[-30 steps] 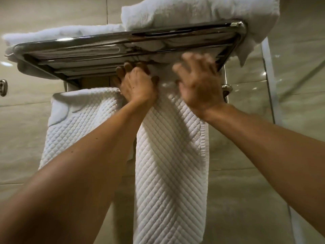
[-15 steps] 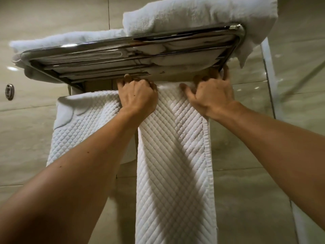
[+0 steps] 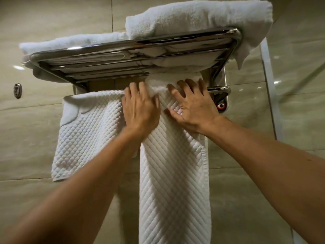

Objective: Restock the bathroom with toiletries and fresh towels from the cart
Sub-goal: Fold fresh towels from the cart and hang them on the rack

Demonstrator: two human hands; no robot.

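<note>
A long white quilted towel (image 3: 174, 173) hangs over the lower bar of a chrome wall rack (image 3: 123, 48). My left hand (image 3: 140, 110) lies on the towel's top left edge, fingers stretched up toward the bar. My right hand (image 3: 193, 110) is spread flat on the towel's top right part, thumb pointing left. A small bunched fold of the towel stands between the two hands. A second white waffle towel (image 3: 88, 129) hangs on the same bar to the left. Folded white terry towels (image 3: 193, 20) lie on top of the rack.
The beige tiled wall (image 3: 44, 23) is behind the rack. A glass shower panel edge (image 3: 269, 95) runs down the right side. A small metal hook (image 3: 17, 90) sits on the wall at left. The bar's chrome end (image 3: 221, 89) sticks out beside my right hand.
Both hands gripped the long towel's top edge half a second ago; their fingers have now straightened and lie flat on it. The view has shifted slightly.
</note>
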